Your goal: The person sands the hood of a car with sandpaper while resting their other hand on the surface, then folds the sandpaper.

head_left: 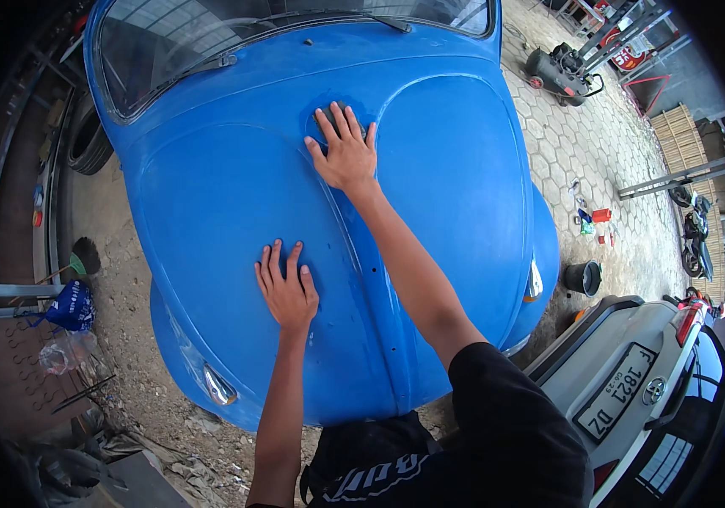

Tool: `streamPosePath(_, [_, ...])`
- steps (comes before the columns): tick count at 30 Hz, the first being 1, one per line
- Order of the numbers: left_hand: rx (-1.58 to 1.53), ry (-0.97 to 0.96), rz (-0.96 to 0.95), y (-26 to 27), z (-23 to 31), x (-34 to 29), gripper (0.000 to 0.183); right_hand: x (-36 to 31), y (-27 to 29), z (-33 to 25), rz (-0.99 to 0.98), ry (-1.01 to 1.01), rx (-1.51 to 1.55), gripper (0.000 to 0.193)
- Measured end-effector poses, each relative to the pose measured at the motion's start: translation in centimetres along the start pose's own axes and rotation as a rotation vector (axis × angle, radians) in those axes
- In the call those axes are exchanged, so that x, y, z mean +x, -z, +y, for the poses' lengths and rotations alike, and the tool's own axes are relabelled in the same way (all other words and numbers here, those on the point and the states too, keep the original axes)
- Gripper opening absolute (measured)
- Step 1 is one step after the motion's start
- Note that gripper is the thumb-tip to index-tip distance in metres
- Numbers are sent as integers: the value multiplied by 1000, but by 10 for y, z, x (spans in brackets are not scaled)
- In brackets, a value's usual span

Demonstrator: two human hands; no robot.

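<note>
The blue front hood (235, 195) of a rounded car fills the middle of the view. My right hand (345, 152) reaches up to the hood's upper centre, fingers spread over a dark sandpaper piece (326, 127) and pressing it to the paint. Part of that piece is hidden beneath the fingers, and a damp dark patch surrounds it. Lower and to the left, my left hand (288, 288) lies flat on the hood with its fingers apart and nothing in it. A few water drops sit on the paint near it.
A windshield with wipers (392, 24) borders the hood's far edge. At the right stand a parked white car (616, 372), a black bucket (583, 278) and an air compressor (561, 72). At the left are a tire (89, 140), a broom (85, 256) and a blue bag (72, 306).
</note>
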State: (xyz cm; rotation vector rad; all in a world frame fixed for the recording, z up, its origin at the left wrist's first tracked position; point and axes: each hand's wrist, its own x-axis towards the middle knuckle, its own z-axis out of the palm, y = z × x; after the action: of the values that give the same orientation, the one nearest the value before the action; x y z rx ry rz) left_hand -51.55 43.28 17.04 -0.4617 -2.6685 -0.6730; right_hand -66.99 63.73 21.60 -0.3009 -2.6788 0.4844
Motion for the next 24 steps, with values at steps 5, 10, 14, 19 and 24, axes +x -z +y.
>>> streamPosePath(5, [38,25,-3,10,-16,-4,39,-92,4,-25,-45,32,33,63])
streamPosePath(10, [22,22,0,8,-8,-4,38,-101,13,-25,-13,-52,-22,63])
streamPosePath(14, [19,20,-1,0,-3,0,38,-57,6,-15,81,-45,-30,61])
streamPosePath(19, [61,8,33,4,-19,-4,38,-215,30,-30,-112,-68,3,63])
streamPosePath(24, [48,-25,49,2,-11,-1,38,-277,48,-26,-147,-120,-63,63])
